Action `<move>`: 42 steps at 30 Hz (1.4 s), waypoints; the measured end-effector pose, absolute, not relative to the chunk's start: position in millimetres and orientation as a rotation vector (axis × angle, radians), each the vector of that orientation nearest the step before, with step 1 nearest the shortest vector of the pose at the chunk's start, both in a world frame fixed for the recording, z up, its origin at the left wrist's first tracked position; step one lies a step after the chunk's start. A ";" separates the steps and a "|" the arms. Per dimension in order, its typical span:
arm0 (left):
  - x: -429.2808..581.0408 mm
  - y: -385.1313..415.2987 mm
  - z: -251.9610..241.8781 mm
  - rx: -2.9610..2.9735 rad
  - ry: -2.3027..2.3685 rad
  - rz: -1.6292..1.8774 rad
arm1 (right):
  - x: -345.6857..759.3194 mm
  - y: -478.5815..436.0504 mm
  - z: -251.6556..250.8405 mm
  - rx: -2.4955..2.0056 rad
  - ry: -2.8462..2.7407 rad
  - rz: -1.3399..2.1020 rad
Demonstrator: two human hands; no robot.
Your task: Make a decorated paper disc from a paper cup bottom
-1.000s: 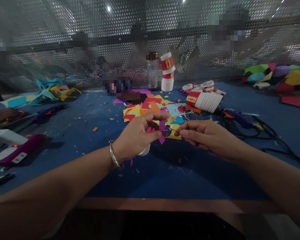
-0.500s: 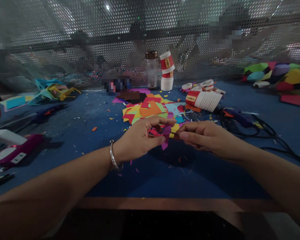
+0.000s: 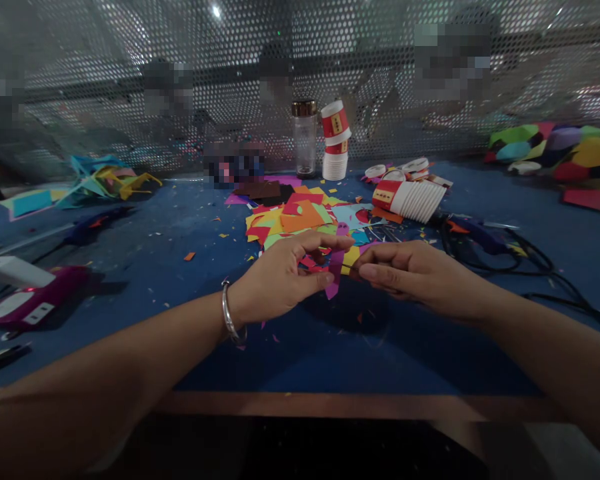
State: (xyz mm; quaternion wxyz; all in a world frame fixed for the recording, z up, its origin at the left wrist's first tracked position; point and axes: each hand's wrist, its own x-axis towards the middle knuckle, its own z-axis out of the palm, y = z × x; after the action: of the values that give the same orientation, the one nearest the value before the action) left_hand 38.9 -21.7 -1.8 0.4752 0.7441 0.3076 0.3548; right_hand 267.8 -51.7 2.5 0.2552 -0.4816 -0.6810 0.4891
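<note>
My left hand (image 3: 280, 277) pinches a small purple paper strip (image 3: 336, 267) between thumb and fingers, just above the blue table (image 3: 300, 353). A metal bangle sits on that wrist. My right hand (image 3: 410, 273) is closed, its fingertips meeting the strip from the right; what it grips is too small to make out. A white cup seen earlier under the left hand is hidden.
A heap of coloured paper scraps (image 3: 300, 217) lies just beyond the hands. Stacked red-and-white paper cups (image 3: 336, 143), a lying cup stack (image 3: 410, 199) and a clear bottle (image 3: 305, 139) stand farther back. Glue guns (image 3: 30, 297) and black cables (image 3: 520, 257) flank the work area. A perforated screen closes the far side.
Both hands came together: the left hand with the purple strip shifted right, and the right fingertips now touch the strip. The white cup beneath the left hand is no longer visible.
</note>
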 end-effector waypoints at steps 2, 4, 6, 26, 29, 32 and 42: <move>38.9 -21.7 -1.8 1.826 0.750 0.865 | 267.6 -52.4 2.6 -1.298 -1.845 1.323; 38.8 -22.1 -2.6 1.827 0.755 0.850 | 267.1 -52.8 2.9 -1.278 -1.846 1.321; 38.7 -22.5 -3.9 1.825 0.763 0.833 | 266.6 -52.9 3.4 -1.269 -1.853 1.315; 31.5 -35.5 1.5 2.098 0.974 0.616 | 283.7 -38.7 -14.7 -1.643 -2.289 0.342; 26.7 -25.5 5.4 2.140 0.998 0.631 | 282.5 -39.0 -12.0 -1.676 -2.335 0.331; 18.9 -11.5 12.3 2.245 1.035 0.662 | 280.4 -39.7 -7.9 -1.711 -2.363 0.332; -30.3 35.4 35.2 2.549 1.579 0.433 | 278.1 -39.8 -7.0 -1.832 -2.318 0.257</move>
State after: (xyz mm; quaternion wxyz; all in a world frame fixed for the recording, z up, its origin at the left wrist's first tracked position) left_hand -30.3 35.4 35.2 0.0559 0.8401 0.5203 0.1425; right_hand 278.1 -39.8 -7.0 0.0878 -0.6155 -0.7785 0.0863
